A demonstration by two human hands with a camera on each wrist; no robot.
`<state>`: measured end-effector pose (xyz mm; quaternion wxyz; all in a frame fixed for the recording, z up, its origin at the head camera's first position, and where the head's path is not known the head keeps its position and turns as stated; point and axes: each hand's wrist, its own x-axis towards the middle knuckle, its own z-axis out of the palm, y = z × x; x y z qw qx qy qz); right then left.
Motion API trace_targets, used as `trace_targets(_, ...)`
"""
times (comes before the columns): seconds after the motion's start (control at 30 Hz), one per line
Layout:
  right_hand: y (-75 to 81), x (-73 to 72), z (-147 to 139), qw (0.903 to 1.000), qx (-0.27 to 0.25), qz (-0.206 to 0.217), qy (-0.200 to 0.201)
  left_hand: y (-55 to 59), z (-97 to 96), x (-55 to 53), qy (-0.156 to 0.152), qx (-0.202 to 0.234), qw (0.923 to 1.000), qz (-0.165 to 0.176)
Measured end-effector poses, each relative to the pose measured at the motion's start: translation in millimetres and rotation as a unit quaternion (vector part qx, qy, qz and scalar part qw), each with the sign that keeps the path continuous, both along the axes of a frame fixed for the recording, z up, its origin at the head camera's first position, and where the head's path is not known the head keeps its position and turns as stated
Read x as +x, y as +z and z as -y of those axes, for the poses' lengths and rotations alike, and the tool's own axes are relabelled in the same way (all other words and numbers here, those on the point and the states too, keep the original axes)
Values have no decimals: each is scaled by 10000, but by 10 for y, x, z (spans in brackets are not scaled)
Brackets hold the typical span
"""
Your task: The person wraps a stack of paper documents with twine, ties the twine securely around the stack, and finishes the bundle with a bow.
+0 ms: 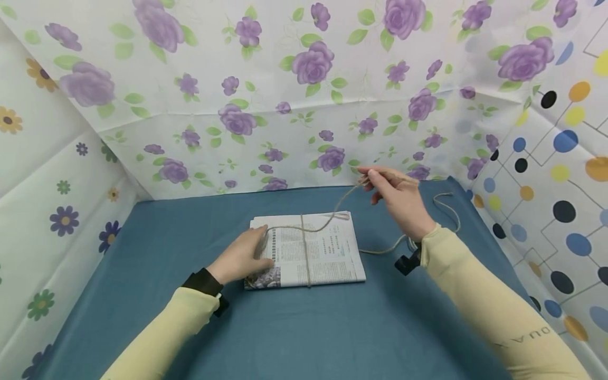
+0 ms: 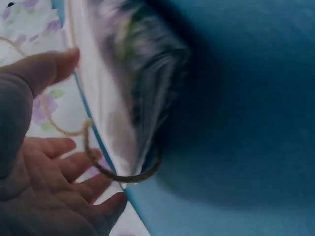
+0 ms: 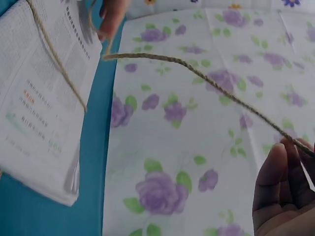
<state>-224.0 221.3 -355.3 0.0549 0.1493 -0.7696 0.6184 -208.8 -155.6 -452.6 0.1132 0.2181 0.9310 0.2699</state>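
Observation:
A folded stack of newspapers lies flat on the table, with a band of twine across its middle. At the stack's left edge is my left hand, thumb apart and fingers loosely extended. A loop of twine hangs around the stack's end beside those fingers in the left wrist view. My right hand is raised beyond the stack's right side and pinches the twine between thumb and fingers. From there the strand runs back toward the left hand, slightly slack.
Blue cloth covers the table. Another length of twine trails from the stack's right side, passing under the right wrist to a loose end. Flowered sheeting stands behind, dotted sheeting at the right.

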Motion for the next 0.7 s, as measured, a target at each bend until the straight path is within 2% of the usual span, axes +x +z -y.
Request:
trace_targets(0.13,-20,-8,-168,9988,-222,382,-227,-82,-25,22,-167,-120,9997,-92)
trace_targets(0.3,-99,-124,-346,9940,-575,723,-592,-170,-27,46,-221,-412,9984,-311)
trace_targets(0.43,-240,-254,-534,9888,-489,1083,-907,-241,-21,86,-217,-777,9948,-618)
trace_targets(0.53,-390,-357,-691,9816,-399,1512,-1092,-267,0,112,-195,-973,9925,-717)
trace_targets(0.7,-677,-482,-877,9671,227,2340,-976,-231,64,144,-190,-1123,9914,-645)
